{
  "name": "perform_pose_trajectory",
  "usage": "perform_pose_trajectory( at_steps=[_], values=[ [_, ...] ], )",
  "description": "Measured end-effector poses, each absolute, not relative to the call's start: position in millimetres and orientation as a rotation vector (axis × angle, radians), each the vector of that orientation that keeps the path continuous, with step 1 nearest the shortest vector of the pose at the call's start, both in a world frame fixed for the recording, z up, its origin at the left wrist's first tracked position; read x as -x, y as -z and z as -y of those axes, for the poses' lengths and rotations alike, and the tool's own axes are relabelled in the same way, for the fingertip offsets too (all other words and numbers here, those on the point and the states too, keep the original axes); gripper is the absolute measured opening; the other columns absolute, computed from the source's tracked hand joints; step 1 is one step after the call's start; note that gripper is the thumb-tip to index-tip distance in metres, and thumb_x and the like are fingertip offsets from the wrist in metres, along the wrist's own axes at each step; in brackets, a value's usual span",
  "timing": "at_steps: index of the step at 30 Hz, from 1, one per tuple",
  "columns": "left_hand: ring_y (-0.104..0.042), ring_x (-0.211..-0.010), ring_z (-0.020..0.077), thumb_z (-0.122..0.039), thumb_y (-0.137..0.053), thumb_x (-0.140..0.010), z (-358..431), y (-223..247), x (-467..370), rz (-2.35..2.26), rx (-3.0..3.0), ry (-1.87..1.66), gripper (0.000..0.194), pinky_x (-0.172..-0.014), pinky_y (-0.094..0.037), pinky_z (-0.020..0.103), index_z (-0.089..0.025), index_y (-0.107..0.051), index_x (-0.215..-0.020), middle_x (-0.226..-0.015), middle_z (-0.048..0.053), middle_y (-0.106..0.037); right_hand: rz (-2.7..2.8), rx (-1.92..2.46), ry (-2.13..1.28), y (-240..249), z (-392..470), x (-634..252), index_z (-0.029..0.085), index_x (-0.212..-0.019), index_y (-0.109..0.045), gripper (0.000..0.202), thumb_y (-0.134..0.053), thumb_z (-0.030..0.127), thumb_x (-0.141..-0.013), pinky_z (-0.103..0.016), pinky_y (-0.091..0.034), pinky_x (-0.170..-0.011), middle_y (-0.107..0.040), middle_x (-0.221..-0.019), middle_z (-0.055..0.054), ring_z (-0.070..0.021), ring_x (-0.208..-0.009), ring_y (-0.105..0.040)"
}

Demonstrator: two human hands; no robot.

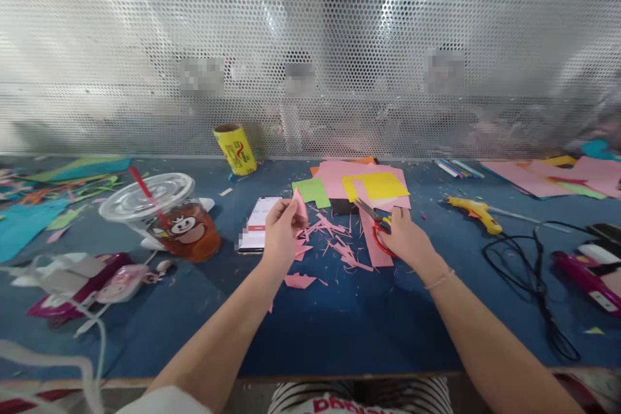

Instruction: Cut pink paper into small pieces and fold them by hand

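Note:
Pinched in my left hand (284,226) is a small folded piece of pink paper (300,205), its tip pointing up. My right hand (407,236) grips scissors (382,225) with red and yellow handles; the blades point left and away from me. Under the scissors lies a pink paper strip (374,242). Thin pink paper scraps (347,252) are scattered between my hands. Cut pink pieces (299,281) rest on the blue table just below my left hand. Beyond the hands are stacked pink sheets (334,174), a yellow sheet (383,186) and a green sheet (315,193).
A phone (259,223) lies beside my left hand. Further left stands a plastic cup of drink (187,233) with a red straw. A yellow roll (237,150) leans near the perforated metal screen (272,32). To the right are a yellow glue gun (478,212) and a black cable (533,278).

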State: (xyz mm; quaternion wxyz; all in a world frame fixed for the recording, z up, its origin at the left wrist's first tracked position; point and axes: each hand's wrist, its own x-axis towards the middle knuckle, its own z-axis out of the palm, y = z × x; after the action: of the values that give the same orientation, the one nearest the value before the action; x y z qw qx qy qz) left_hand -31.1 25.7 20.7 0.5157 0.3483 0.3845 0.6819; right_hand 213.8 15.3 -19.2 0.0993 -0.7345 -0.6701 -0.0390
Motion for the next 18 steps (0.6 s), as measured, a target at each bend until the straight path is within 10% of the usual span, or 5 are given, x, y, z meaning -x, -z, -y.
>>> perform_pose_trajectory(
  at_steps=[7,18],
  values=[
    [-0.053,-0.053,0.0074,-0.023,-0.052,-0.076,-32,-27,40,-0.893,-0.468,-1.754,0.016,-0.055,-0.043,0.02,-0.02,-0.046,-0.061,-0.057,-0.003,-0.052,2.506,1.345,0.121,24,4,-177,0.02,-0.135,-0.039,0.05,-0.032,0.043,-0.09,-0.048,-0.026,-0.109,-0.038,-0.143,-0.01,-0.0275,-0.135,-0.028],
    [-0.048,-0.05,0.0058,-0.022,-0.044,-0.08,-52,-47,80,-0.878,-0.328,-2.065,0.017,-0.059,-0.04,0.019,-0.019,-0.038,-0.065,-0.052,-0.005,-0.046,2.813,1.111,0.056,49,-29,-173,0.021,-0.143,-0.027,0.054,-0.023,0.043,-0.094,-0.051,-0.019,-0.111,-0.032,-0.147,-0.009,-0.0255,-0.137,-0.028]
  ],
)
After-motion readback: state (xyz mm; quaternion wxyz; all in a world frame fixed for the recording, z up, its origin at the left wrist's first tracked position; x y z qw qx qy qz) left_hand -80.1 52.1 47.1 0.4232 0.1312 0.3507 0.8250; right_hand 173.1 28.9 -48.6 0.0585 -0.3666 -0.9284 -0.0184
